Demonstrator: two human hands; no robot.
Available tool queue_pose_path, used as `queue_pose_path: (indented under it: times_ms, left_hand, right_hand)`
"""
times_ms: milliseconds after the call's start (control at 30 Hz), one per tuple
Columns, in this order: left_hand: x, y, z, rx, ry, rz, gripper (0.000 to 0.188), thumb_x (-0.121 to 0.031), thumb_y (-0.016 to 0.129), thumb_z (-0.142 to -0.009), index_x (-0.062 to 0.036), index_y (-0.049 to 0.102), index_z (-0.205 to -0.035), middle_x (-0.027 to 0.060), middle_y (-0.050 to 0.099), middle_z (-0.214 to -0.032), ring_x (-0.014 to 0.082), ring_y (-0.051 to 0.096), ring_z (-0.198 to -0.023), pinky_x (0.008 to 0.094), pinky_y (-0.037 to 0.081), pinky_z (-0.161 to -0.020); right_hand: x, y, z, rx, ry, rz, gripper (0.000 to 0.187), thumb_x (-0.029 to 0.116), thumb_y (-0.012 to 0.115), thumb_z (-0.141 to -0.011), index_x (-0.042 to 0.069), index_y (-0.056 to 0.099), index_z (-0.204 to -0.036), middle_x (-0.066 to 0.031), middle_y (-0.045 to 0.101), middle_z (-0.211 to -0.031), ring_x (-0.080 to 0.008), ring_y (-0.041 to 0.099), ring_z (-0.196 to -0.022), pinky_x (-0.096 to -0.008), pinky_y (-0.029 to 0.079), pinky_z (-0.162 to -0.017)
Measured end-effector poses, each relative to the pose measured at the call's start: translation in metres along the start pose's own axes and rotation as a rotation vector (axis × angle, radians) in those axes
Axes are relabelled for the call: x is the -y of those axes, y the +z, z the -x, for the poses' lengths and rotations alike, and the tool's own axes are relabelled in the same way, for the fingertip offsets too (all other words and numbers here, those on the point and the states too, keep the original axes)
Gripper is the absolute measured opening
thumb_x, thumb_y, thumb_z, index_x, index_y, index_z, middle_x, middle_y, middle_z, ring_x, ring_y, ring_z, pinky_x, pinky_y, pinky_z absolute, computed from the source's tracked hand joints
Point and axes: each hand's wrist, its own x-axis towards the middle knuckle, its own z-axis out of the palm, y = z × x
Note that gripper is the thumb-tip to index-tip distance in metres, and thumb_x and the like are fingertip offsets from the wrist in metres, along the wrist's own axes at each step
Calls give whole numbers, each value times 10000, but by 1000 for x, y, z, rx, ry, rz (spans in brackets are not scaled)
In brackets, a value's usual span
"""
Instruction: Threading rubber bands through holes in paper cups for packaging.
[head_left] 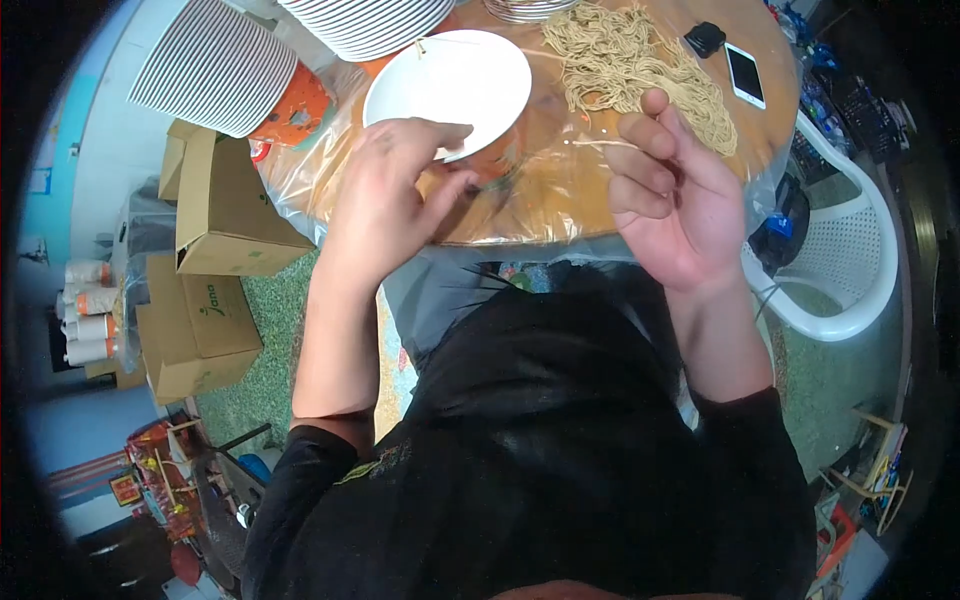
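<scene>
At 2 o'clock my right hand (685, 200) pinches 1 pale cord (600, 143), its tip at 1 o'clock; at 11 o'clock my left hand (385, 190) curves, thumb and forefinger apart; the step seems cord handling; next calls for a steady hold.

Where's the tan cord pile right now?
Head view, upper right: the tan cord pile lies on the table, between the white dish and the phone, beyond the right hand.
</scene>
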Motion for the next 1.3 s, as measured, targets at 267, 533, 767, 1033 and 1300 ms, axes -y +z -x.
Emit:
queue_pose_path:
  times_ms: [267, 533, 767, 1033, 1300]
  left_hand:
    - [-53, 27, 9, -267, 174, 112, 516, -137, 964, -796, -35, 760, -1259, 117, 774, -1131, 318, 748, -943, 428, 587, -807]
    - [-57, 39, 30, -163, 86, 229, 380, 34, 872, -797, -39, 792, -1161, 110, 775, -1032, 321, 754, -870, 425, 595, -754]
    - [-53, 30, 38, -77, 31, 164, 412, 66, 822, -766, -44, 789, -1161, 92, 775, -1009, 310, 757, -933, 443, 596, -825]
    - [-49, 24, 41, -95, 62, 190, 373, 60, 823, -776, -43, 727, -1121, 81, 776, -966, 317, 763, -892, 437, 586, -802]
    - [-43, 22, 44, 5, -54, 241, 221, -6, 849, -901, -33, 733, -1087, 115, 765, -971, 377, 742, -896, 457, 591, -828]
  right_hand:
    - [-38, -8, 6, -23, 99, -42, 239, 197, 612, -1182, 28, 723, -1308, -55, 684, -941, -154, 632, -782, -298, 504, -634]
    - [-45, -17, 13, -23, 139, 27, 233, 187, 598, -1184, 29, 731, -1293, -51, 695, -956, -165, 652, -781, -307, 514, -653]
    - [-67, -17, 13, -501, -442, 740, 551, -76, 651, -1038, 12, 520, -1566, -128, 668, -1459, -151, 716, -896, -267, 531, -624]
    - [-84, -28, 23, -16, -114, 974, 259, -71, 791, -992, -53, 759, -1248, -142, 791, -1217, -150, 781, -932, -280, 619, -767]
    - [-68, -29, 10, 126, -402, 1540, 116, -33, 843, -941, -34, 800, -1048, -137, 811, -1052, -202, 804, -906, -349, 626, -786]
